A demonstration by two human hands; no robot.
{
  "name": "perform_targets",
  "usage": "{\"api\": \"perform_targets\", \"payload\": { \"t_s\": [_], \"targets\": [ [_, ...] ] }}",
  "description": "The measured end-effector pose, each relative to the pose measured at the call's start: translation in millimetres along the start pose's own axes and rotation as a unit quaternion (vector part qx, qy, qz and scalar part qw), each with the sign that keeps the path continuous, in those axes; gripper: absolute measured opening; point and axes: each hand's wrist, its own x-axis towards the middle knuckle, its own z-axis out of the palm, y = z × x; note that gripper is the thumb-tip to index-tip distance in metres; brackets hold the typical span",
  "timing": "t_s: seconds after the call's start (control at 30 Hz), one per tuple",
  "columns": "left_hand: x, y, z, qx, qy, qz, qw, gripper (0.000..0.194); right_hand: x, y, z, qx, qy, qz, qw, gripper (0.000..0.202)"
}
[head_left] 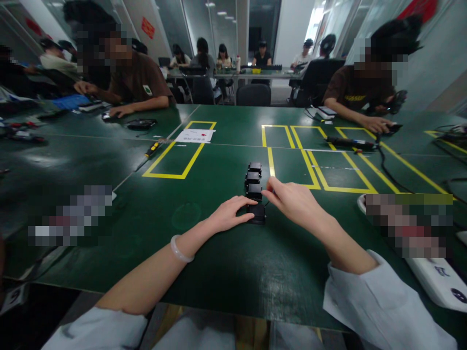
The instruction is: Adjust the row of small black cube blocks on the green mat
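Several small black box-shaped parts stand in a column on the green table. The nearest black box (259, 214) is between the thumb and fingers of my left hand (233, 212), which steadies it from its left side. Just right of that box, my right hand (290, 199) is closed in a pinch. A thin dark shaft (267, 203) runs from its fingertips toward the box's upper right corner; most of this tool is hidden in the hand. Beyond my fingers sit another black box (254, 190) and a farther black box (255, 167).
Yellow tape outlines (164, 176) mark the green table (226, 262). A yellow-black screwdriver (152, 148) and white paper (195, 136) lie farther left. A white device (438, 277) rests at right, a blurred-out object (73, 216) at left. Two people sit across the table.
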Motion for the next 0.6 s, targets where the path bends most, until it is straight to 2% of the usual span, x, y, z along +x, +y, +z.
{"api": "perform_targets", "payload": {
  "t_s": [0.3, 0.47, 0.6],
  "targets": [
    [-0.5, 2.2, -0.9, 0.004, -0.001, -0.001, 1.000, 0.035, -1.4, 1.8, 1.2, 0.022, 0.021, -0.013, 0.999, 0.018],
    [0.2, 1.9, -1.1, 0.008, -0.001, -0.005, 1.000, 0.036, -0.8, 1.9, 0.9, 0.008, 0.004, -0.007, 1.000, 0.022],
    [0.2, 2.6, -1.6, 0.008, -0.006, -0.010, 1.000, 0.035, -0.8, 2.5, 1.0, 0.014, 0.004, -0.024, 1.000, 0.018]
  ]
}}
